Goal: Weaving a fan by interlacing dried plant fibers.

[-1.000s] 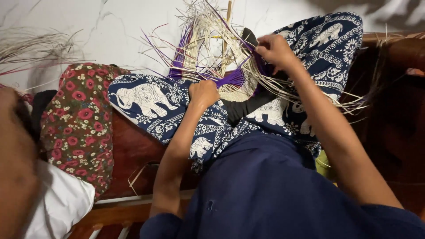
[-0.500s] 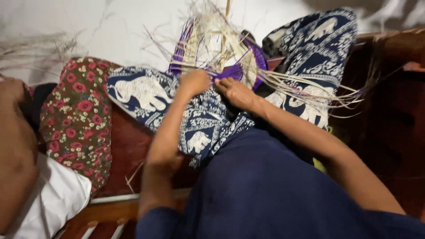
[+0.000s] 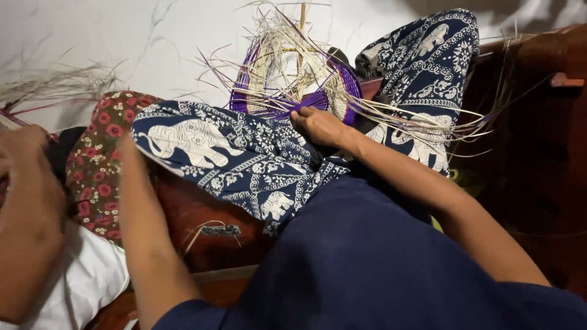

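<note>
The right hand [image 3: 315, 125] pinches the half-woven purple and straw basket [image 3: 293, 79], steadying it on the lap, while the left hand's grip cannot be told.

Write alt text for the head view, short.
Seen from above, a seated person's right hand presses on a half-woven basket of pale and purple straw resting between knees in elephant-print trousers. Their left arm stretches left, its hand hidden near floral fabric. Another person's arm fills the left edge.
</note>
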